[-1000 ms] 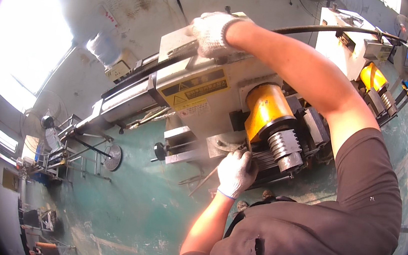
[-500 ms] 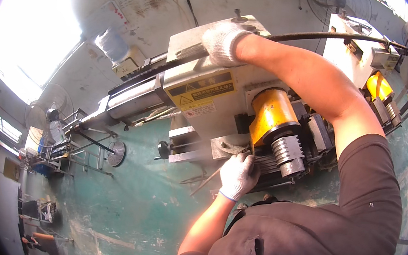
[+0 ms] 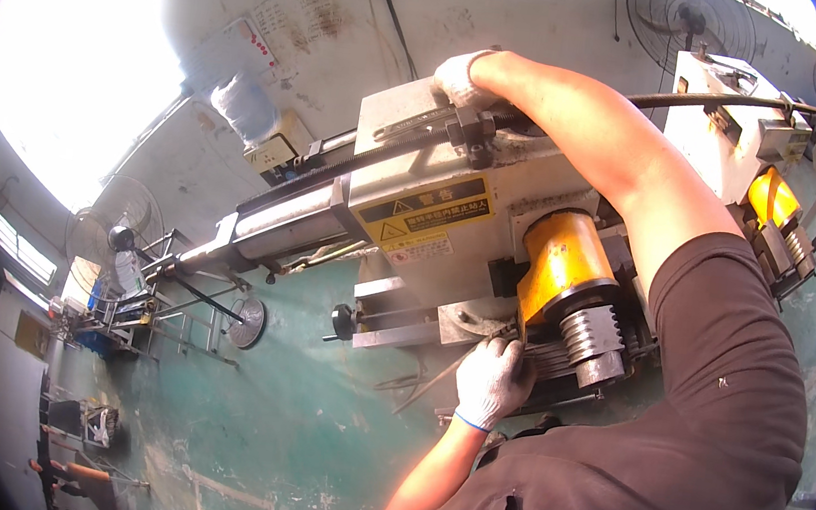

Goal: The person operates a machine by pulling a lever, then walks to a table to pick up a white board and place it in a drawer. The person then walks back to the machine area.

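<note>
In a white knit glove, my left hand (image 3: 492, 384) is low at the front of a pale machine (image 3: 440, 198), beside a flat metal plate (image 3: 473, 321). Its fingers are curled together; what they grip is hidden. A thin rod (image 3: 426, 390) runs up to this hand from the lower left. My right arm stretches over the machine, and the gloved right hand (image 3: 465, 80) rests at its top far edge, fingers mostly out of sight. Just nearer is a dark clamp block (image 3: 470, 133) on a long threaded rod (image 3: 358, 161). A yellow housing (image 3: 566, 266) with a ribbed metal spindle (image 3: 592, 338) sits right of my left hand.
A similar machine (image 3: 725, 125) with a yellow housing stands at the far right. A long cylinder (image 3: 281, 220) reaches left from the near machine. Farther left are a metal frame (image 3: 185, 315) and a round-based stand (image 3: 244, 322). A large fan (image 3: 691, 23) is at the back.
My right hand has moved off the threaded rod toward the machine's far top edge, uncovering the dark clamp block. My left hand stays by the metal plate. The whole view has shifted slightly.
</note>
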